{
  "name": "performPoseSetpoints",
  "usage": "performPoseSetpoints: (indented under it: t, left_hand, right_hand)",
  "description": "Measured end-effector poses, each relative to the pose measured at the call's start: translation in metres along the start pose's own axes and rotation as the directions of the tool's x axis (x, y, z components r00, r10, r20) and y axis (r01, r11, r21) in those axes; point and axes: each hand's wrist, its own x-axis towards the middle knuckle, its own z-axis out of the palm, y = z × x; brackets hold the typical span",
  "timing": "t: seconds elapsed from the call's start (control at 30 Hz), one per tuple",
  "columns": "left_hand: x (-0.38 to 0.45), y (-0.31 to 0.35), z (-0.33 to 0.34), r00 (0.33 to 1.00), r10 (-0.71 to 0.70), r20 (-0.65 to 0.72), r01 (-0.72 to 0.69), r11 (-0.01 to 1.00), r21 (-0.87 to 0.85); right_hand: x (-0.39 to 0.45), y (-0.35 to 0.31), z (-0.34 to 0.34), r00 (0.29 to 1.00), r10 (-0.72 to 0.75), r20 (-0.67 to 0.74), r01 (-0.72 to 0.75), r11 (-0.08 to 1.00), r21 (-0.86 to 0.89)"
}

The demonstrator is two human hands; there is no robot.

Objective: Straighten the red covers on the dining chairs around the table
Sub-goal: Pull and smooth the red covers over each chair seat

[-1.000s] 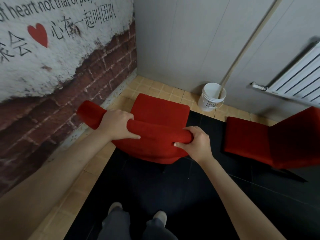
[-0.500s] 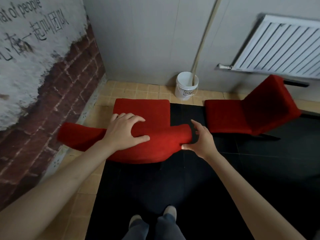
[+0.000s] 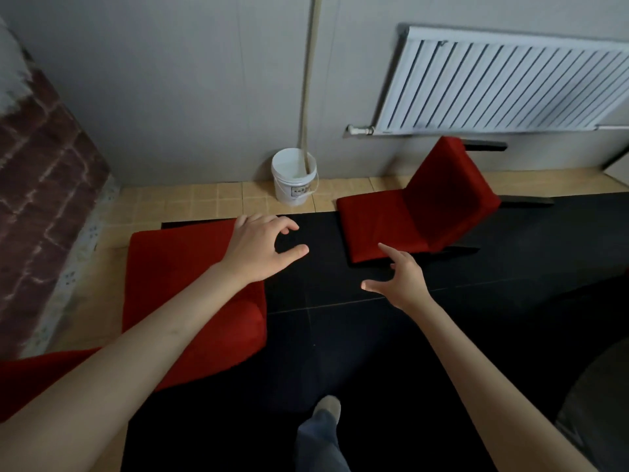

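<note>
Your left hand (image 3: 260, 248) and right hand (image 3: 401, 279) hang open, gripping nothing, between the near red-covered chair (image 3: 190, 287) and the far red-covered chair (image 3: 418, 206).

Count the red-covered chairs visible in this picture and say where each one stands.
2. One chair is at lower left, under the left arm; the other chair stands at upper right below the radiator. More may be out of view.

Matt red cloth chair covers (image 3: 190, 274), glossy plastic bucket (image 3: 294, 178), ribbed metal radiator (image 3: 503, 83).

near red chair (image 3: 190, 294) partly behind left arm, bucket label (image 3: 301, 190) too small, radiator (image 3: 510, 80) cut off right
</note>
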Motion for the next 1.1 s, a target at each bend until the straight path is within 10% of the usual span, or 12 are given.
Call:
performPoseSetpoints:
  t: [1.1]
  left_hand:
    - [0.466,0.116,0.230,0.959,-0.073,0.274,0.090,0.995,-0.050]
  right_hand:
    - [0.410,0.201,-0.181,0.931,0.347,0.112,-0.355,0.933,0.059]
